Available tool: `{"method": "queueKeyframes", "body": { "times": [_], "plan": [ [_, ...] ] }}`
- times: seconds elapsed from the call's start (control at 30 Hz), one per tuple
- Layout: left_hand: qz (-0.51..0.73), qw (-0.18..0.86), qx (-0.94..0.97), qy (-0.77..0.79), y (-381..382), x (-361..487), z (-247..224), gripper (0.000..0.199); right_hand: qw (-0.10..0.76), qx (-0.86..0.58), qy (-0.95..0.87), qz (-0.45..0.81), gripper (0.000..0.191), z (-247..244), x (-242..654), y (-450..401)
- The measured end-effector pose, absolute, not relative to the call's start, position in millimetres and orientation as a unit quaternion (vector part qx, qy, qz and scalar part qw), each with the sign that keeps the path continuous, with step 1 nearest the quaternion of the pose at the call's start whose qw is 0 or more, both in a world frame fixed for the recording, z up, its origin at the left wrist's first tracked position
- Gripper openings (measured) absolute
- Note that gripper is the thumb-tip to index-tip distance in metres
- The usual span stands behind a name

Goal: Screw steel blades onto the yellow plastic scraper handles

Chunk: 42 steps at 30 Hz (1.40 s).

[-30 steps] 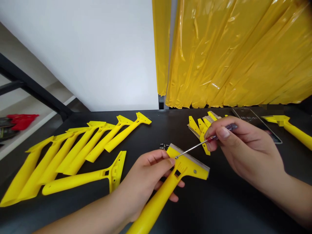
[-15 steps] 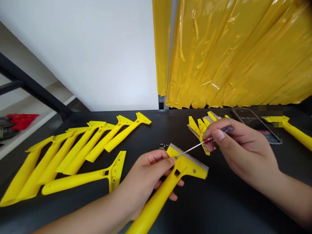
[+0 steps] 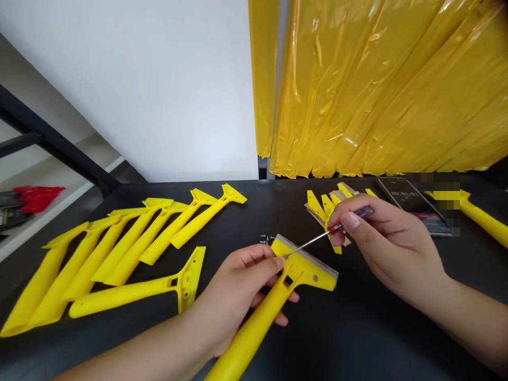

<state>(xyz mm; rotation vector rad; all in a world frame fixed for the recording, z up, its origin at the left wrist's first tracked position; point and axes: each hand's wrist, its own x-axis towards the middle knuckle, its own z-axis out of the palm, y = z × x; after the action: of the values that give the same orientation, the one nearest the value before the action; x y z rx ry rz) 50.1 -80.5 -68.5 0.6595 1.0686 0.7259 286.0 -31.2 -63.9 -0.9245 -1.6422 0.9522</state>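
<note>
My left hand (image 3: 242, 288) is closed round the head of a yellow scraper (image 3: 257, 330), whose long handle points down toward me. A grey metal strip (image 3: 307, 256) runs along the scraper's far edge. One screw (image 3: 315, 278) sits in the right side of the head. In my right hand (image 3: 387, 241) is a small screwdriver (image 3: 309, 243) with a red and dark handle, pinched between thumb and fingers. Its tip touches a screw at the left of the head, beside my left thumb. Several loose screws (image 3: 265, 238) lie just beyond the scraper.
Several yellow handles (image 3: 162, 234) lie in a row at the left, with another (image 3: 123, 297) nearer. Yellow and grey pieces (image 3: 315, 203) lie behind my right hand. A phone (image 3: 405, 194) and another yellow handle (image 3: 486, 219) are at the right.
My right hand and the screwdriver handle have shifted slightly left, and the tip stays at the same screw. My left hand and the scraper have hardly moved.
</note>
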Motion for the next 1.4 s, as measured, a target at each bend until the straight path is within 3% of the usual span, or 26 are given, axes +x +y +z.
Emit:
{"method": "queueKeyframes", "body": {
  "times": [0.2, 0.43, 0.67, 0.83, 1.0, 1.4],
  "plan": [
    [0.333, 0.750, 0.294, 0.490, -79.8, 48.4, -67.2, 0.020, 0.472, -0.362, -0.737, 0.320, 0.005, -63.8, 290.8, -38.0],
    [0.334, 0.749, 0.294, 0.491, -79.5, 48.7, -66.8, 0.021, 0.406, -0.234, -0.850, 0.242, 0.028, -45.9, 291.3, -40.4],
    [0.356, 0.681, 0.367, 0.524, -72.0, 44.8, -62.0, 0.024, 0.313, -0.235, -0.918, 0.060, 0.027, -30.1, 291.9, -50.2],
    [0.385, 0.598, 0.431, 0.556, -65.1, 38.7, -61.1, 0.029, 0.291, -0.290, -0.910, -0.058, 0.004, -26.7, 286.5, -57.7],
    [0.399, 0.557, 0.473, 0.553, -67.1, 36.9, -65.9, 0.027, 0.266, -0.335, -0.899, -0.092, 0.019, -25.9, 281.9, -58.7],
    [0.432, 0.530, 0.483, 0.547, -59.3, 32.6, -64.7, 0.028, 0.266, -0.370, -0.887, -0.070, 0.014, -41.3, 276.0, -56.2]
  ]
}}
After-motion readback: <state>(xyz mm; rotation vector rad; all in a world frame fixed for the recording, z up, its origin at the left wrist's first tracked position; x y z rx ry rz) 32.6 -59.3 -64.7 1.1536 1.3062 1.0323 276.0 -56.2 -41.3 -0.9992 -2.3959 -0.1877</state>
